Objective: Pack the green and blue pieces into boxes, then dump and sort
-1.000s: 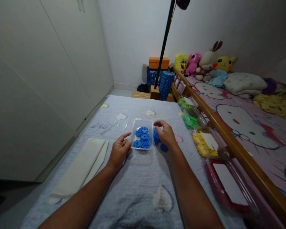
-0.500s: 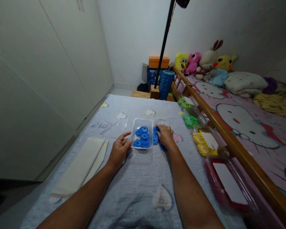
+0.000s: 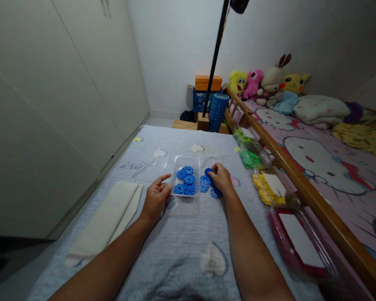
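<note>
A clear plastic tub (image 3: 184, 160) stands on the cloth-covered table, with several blue notched discs (image 3: 189, 179) inside. Close against its left wall is my left hand (image 3: 158, 195), index finger and thumb apart, holding nothing; whether the fingertips touch the tub is hard to tell. To the right of the tub, my right hand (image 3: 222, 179) pinches a blue disc (image 3: 208, 172) between thumb and fingers. More loose blue discs (image 3: 204, 184) lie on the cloth beneath and beside that hand, partly hidden by it.
Along the right edge stand clear boxes of light green (image 3: 244, 134), green (image 3: 250, 159), yellow (image 3: 265, 193) and red pieces (image 3: 285, 242), beside a wooden bed rail (image 3: 278, 156). A folded cream cloth (image 3: 106, 217) lies left. A black pole (image 3: 215, 58) rises beyond the table.
My right hand has shifted slightly right and now shows a blue disc in its fingers, uncovering more discs on the cloth. My left hand stays beside the tub.
</note>
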Available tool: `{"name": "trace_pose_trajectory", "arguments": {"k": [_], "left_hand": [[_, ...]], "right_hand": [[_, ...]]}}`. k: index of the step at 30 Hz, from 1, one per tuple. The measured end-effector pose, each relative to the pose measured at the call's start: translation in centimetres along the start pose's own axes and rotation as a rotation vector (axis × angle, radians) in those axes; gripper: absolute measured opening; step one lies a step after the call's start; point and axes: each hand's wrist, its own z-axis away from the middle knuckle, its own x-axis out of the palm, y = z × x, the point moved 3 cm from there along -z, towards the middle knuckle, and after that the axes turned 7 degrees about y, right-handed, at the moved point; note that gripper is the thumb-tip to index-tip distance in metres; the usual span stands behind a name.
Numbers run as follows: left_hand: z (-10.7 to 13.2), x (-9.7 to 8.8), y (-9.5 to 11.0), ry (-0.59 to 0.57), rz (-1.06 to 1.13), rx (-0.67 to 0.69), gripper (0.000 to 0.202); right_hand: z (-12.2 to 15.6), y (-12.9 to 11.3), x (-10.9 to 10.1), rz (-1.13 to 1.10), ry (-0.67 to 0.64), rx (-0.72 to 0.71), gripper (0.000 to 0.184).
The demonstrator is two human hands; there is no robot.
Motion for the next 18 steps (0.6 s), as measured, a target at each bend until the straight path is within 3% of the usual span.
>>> {"name": "trace_pose_trajectory", "arguments": {"k": [11, 15, 18], "left_hand": [[-0.3, -0.1, -0.6, -0.001, 0.015, 0.003, 0.055], [-0.5, -0.2, -0.7, -0.009, 0.004, 0.012, 0.055], [-0.4, -0.2, -0.5, -0.013, -0.001, 0.004, 0.054]], "right_hand": [[-0.4, 0.6, -0.9, -0.048, 0.120, 0.007, 0.022], [-0.7, -0.6, -1.8, -0.301, 0.165, -0.059, 0.025], [-0.2, -2.6, -1.9, -0.527, 0.071, -0.120, 0.022]]}}
